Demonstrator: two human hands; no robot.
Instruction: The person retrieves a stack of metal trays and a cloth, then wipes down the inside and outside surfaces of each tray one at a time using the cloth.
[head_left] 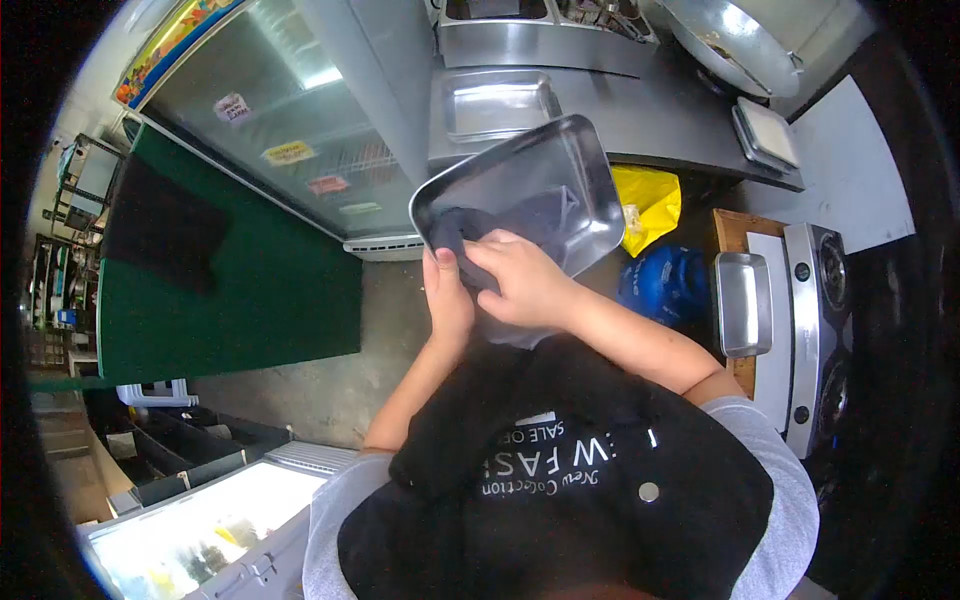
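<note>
A deep rectangular stainless steel tray [597, 195] is held tilted in front of my chest, its inside facing me. My left hand [449, 300] grips its near left edge, the thumb up by the rim and the fingers hidden behind. A dark grey cloth [542, 213] lies bunched inside the tray and hangs over the near side. My right hand [522, 278] is closed on the cloth, fingers bent against the tray's near left part. Behind the held tray, a second steel tray [497, 104] sits on the metal counter [610, 110].
A glass-door fridge [290, 120] stands ahead left, beside a green panel [240, 290]. To the right are a yellow bag [648, 205], a blue gas cylinder [663, 283], a small steel tray [743, 305] and a gas stove [815, 320]. A lit chest freezer [200, 530] is at lower left.
</note>
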